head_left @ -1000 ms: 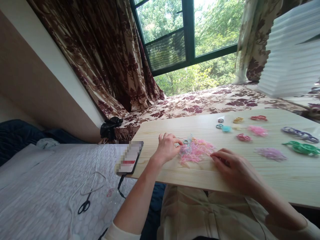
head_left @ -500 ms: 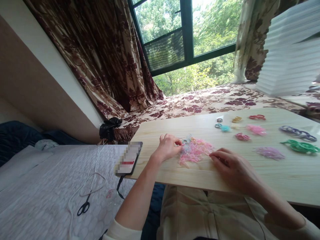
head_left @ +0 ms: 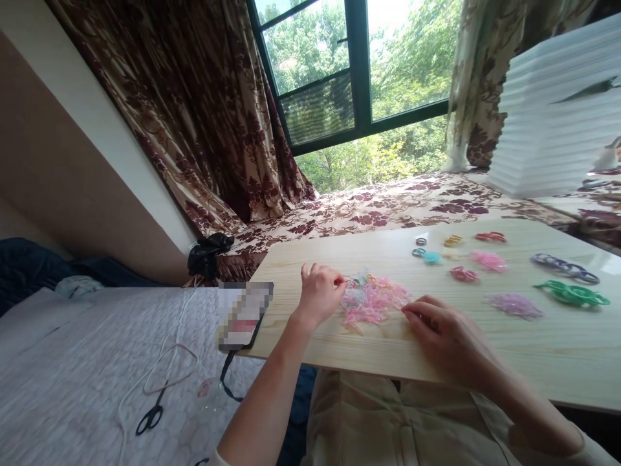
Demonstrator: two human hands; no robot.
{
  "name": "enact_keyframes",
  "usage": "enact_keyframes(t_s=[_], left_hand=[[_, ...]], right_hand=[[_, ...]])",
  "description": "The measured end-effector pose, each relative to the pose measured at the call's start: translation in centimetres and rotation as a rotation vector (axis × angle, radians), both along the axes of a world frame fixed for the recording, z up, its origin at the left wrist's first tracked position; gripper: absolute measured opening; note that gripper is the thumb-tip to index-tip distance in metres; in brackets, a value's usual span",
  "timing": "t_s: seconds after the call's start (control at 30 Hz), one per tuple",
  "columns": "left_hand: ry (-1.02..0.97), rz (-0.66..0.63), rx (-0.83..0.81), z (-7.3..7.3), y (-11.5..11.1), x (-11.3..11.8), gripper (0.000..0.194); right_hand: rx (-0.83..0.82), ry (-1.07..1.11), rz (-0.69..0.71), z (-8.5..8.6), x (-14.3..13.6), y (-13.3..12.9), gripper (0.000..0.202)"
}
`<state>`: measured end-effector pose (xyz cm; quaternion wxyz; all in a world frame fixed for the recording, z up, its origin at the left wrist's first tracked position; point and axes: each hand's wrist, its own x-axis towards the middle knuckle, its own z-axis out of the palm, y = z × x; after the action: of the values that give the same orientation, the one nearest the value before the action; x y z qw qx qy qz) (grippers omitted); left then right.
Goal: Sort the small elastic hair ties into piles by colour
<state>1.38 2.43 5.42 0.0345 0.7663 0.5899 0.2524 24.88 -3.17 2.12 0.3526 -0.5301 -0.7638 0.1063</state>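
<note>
A loose heap of pink, blue and yellowish bands point(head_left: 373, 299) lies on the pale wooden board point(head_left: 339, 356). At the heap's left edge my left hand point(head_left: 320, 291) is pinched, and what its fingertips hold is too small to name. My right hand point(head_left: 436, 327) rests by the heap's right edge, thumb and fingers pressed together, their contents hidden. Sorted by colour on the right are a purple pile point(head_left: 514, 305), a pink pile point(head_left: 489, 261), a turquoise pile point(head_left: 431, 257), green bands point(head_left: 572, 293), dark violet rings point(head_left: 565, 267) and red bands point(head_left: 490, 237).
A phone point(head_left: 247, 317) with a cable sits at the board's left edge. Scissors point(head_left: 149, 419) and a white cord lie on the bed point(head_left: 77, 382). Behind are a black bag point(head_left: 208, 254), a flowered window seat point(head_left: 388, 206) and a white pleated object point(head_left: 548, 123).
The view has shifted slightly, so the board and piles appear a little lower and further left. My left hand has moved slightly away from the heap, its fingers still pinched.
</note>
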Motion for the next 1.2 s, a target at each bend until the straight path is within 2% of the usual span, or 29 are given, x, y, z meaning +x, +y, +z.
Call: enact_keyframes(t_s=[0.13,0.27,0.4,0.7,0.9,1.03,1.1,1.2], left_hand=[[-0.003,-0.034,0.075,0.2,-0.7,0.8,0.014],[-0.009,-0.072,0.121,0.2,-1.3,1.8,0.013],[-0.062,-0.110,0.118,0.4,-1.7,2.6,0.011],[-0.083,-0.123,0.076,0.4,-2.0,3.0,0.010],[-0.014,-0.092,0.051,-0.6,-1.7,2.2,0.017],[-0.026,-0.071,0.065,-1.6,-1.6,1.2,0.030],[-0.061,-0.045,0.096,-2.3,-1.7,0.5,0.032],[-0.120,0.017,0.144,-3.6,-1.8,-0.3,0.029]], right_hand=[[0.044,0.051,0.013,0.1,-0.1,0.4,0.030],[0.102,0.084,0.021,1.0,-1.0,1.2,0.028],[0.100,0.078,0.003,1.9,-2.2,2.5,0.025],[0.082,0.070,-0.013,1.7,-2.6,3.8,0.026],[0.075,0.051,-0.100,1.6,-2.0,3.6,0.027],[0.075,0.008,-0.135,1.7,-1.3,2.1,0.028],[0.073,-0.013,-0.142,2.1,-0.1,1.1,0.028],[0.071,-0.083,-0.183,3.4,3.6,0.0,0.030]])
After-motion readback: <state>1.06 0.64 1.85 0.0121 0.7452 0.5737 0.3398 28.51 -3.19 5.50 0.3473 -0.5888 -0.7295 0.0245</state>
